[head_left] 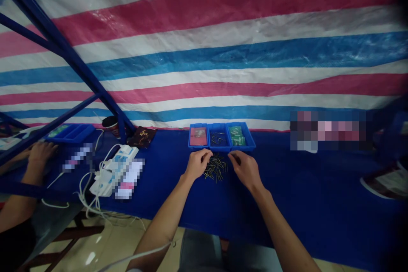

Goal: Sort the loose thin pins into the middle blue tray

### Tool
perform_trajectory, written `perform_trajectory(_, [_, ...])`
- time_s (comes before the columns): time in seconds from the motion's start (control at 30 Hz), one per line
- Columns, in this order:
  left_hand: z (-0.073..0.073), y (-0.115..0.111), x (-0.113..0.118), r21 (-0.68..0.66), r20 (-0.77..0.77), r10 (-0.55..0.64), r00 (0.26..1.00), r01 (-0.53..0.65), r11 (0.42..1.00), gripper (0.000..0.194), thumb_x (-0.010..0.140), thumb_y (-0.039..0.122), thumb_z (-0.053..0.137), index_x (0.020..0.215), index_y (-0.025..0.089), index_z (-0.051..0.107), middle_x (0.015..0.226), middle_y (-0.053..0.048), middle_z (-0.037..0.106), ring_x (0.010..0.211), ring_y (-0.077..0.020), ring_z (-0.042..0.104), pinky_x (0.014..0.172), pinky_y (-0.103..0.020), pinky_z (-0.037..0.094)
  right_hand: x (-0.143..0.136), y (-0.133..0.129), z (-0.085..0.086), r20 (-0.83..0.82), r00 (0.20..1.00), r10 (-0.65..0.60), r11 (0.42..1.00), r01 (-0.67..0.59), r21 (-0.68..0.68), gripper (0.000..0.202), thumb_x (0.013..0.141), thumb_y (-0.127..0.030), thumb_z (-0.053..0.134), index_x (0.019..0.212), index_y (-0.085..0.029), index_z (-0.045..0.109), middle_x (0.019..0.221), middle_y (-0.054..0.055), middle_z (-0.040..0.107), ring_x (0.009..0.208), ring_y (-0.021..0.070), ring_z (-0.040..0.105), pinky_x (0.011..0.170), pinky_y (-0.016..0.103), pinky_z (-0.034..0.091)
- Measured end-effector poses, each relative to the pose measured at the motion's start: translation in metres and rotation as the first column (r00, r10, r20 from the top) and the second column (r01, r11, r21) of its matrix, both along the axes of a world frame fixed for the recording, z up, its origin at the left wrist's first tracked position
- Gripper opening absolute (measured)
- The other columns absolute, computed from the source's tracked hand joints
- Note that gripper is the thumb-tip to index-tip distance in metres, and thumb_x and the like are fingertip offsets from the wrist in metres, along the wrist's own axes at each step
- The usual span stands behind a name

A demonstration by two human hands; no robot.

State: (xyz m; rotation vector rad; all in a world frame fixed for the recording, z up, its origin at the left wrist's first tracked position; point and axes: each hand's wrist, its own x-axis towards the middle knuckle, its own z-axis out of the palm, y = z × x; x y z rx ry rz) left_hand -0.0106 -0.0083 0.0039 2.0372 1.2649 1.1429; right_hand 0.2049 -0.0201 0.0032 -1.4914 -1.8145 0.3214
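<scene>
Holding left-hand grip (196,162) curled, tips close together, at left edge of dark metal pins (216,168) heaped on worktop (287,187); cannot tell whether pinching one. Holding right-hand grip (247,168) curled too, just beside right edge of heap; likewise cannot tell whether closed on anything. Just beyond heap, see blue tray (219,150) with pink piece (198,138) in left compartment, thin metal pieces (219,140) in middle, green pieces (237,138) in right. Well left of heap, see white power strip (126,153) lying on worktop
</scene>
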Motion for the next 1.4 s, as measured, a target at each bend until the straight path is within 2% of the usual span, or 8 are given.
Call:
perform_trajectory(0.1, [-0.002, 0.001, 0.001, -0.01, -0.002, -0.008, 1.0, 0.008, 1.0, 0.03, 0.099, 0.034, 0.048, 0.088, 0.016, 0.069, 0.062, 0.001, 0.061, 0.055, -0.0111, 0.057, 0.061, -0.021, 0.043, 0.01, -0.009, -0.017, 0.012, 0.99, 0.137, 0.989, -0.136, -0.062, 0.022, 0.094, -0.031, 0.052, 0.103, -0.024, 0.071, 0.093, 0.005, 0.069, 0.076, 0.0191, 0.066, 0.068, 0.029, 0.046])
perform_trajectory(0.33, [-0.002, 0.002, 0.0, -0.024, -0.011, -0.005, 1.0, 0.004, 1.0, 0.031, 0.099, 0.036, 0.048, 0.089, 0.016, 0.07, 0.063, 0.0, 0.063, 0.056, -0.0114, 0.058, 0.061, -0.021, 0.043, 0.013, -0.005, -0.033, 0.008, 0.979, 0.206, 0.973, -0.203, -0.111, 0.023, 0.089, -0.035, 0.061, 0.106, -0.024, 0.073, 0.086, 0.004, 0.063, 0.068, 0.0175, 0.061, 0.064, 0.03, 0.048])
perform_trajectory(0.53, [-0.003, 0.001, 0.0, -0.027, -0.02, -0.012, 1.0, 0.012, 1.0, 0.03, 0.099, 0.035, 0.048, 0.09, 0.017, 0.071, 0.067, -0.001, 0.065, 0.058, -0.0117, 0.058, 0.061, -0.021, 0.044, 0.016, -0.009, -0.027, -0.127, 0.974, 0.187, 0.972, -0.202, -0.116, 0.02, 0.086, -0.039, 0.065, 0.096, -0.022, 0.071, 0.075, 0.002, 0.064, 0.062, 0.0168, 0.058, 0.062, 0.03, 0.047])
perform_trajectory(0.7, [-0.001, 0.0, 0.001, -0.037, -0.025, -0.03, 0.999, 0.029, 0.999, 0.031, 0.099, 0.037, 0.048, 0.094, 0.016, 0.071, 0.066, -0.001, 0.064, 0.057, -0.0117, 0.055, 0.061, -0.021, 0.043, 0.017, -0.008, -0.015, -0.338, 0.924, 0.178, 0.941, -0.261, -0.216, 0.02, 0.081, -0.04, 0.069, 0.087, -0.021, 0.068, 0.073, 0.001, 0.069, 0.064, 0.017, 0.062, 0.063, 0.029, 0.049])
perform_trajectory(0.83, [0.001, 0.0, 0.001, -0.046, -0.027, -0.079, 0.996, 0.078, 0.996, 0.03, 0.098, 0.037, 0.049, 0.106, 0.017, 0.07, 0.072, -0.001, 0.065, 0.058, -0.0113, 0.054, 0.06, -0.021, 0.042, -0.002, 0.003, 0.0, -0.454, 0.866, 0.208, 0.921, -0.33, -0.208, 0.02, 0.081, -0.038, 0.067, 0.083, -0.019, 0.069, 0.066, 0.0, 0.067, 0.059, 0.0154, 0.061, 0.059, 0.027, 0.048])
perform_trajectory(0.97, [0.002, 0.0, 0.001, -0.026, -0.035, -0.08, 0.996, 0.079, 0.997, 0.027, 0.097, 0.036, 0.051, 0.101, 0.017, 0.07, 0.072, -0.001, 0.065, 0.061, -0.0122, 0.055, 0.062, -0.022, 0.043, -0.028, 0.013, 0.006, -0.51, 0.822, 0.255, 0.921, -0.368, -0.132, 0.018, 0.084, -0.034, 0.062, 0.086, -0.019, 0.071, 0.068, 0.001, 0.069, 0.061, 0.0163, 0.065, 0.064, 0.028, 0.051])
perform_trajectory(1.23, [0.0, 0.002, 0.001, -0.038, -0.053, -0.08, 0.995, 0.078, 0.996, 0.025, 0.097, 0.034, 0.051, 0.096, 0.017, 0.069, 0.073, -0.002, 0.066, 0.063, -0.0133, 0.058, 0.065, -0.023, 0.044, -0.039, 0.004, -0.013, -0.53, 0.835, 0.146, 0.983, -0.185, -0.02, 0.025, 0.088, -0.041, 0.061, 0.089, -0.019, 0.072, 0.074, 0.005, 0.072, 0.063, 0.0193, 0.066, 0.067, 0.032, 0.054])
perform_trajectory(1.4, [-0.002, 0.002, 0.003, -0.045, -0.054, -0.107, 0.993, 0.105, 0.993, 0.025, 0.097, 0.034, 0.052, 0.095, 0.017, 0.071, 0.074, -0.003, 0.068, 0.065, -0.014, 0.06, 0.066, -0.023, 0.045, -0.031, -0.001, -0.012, -0.447, 0.883, 0.142, 0.989, -0.15, 0.018, 0.021, 0.09, -0.036, 0.059, 0.089, -0.02, 0.072, 0.079, 0.004, 0.072, 0.066, 0.0188, 0.065, 0.067, 0.031, 0.052])
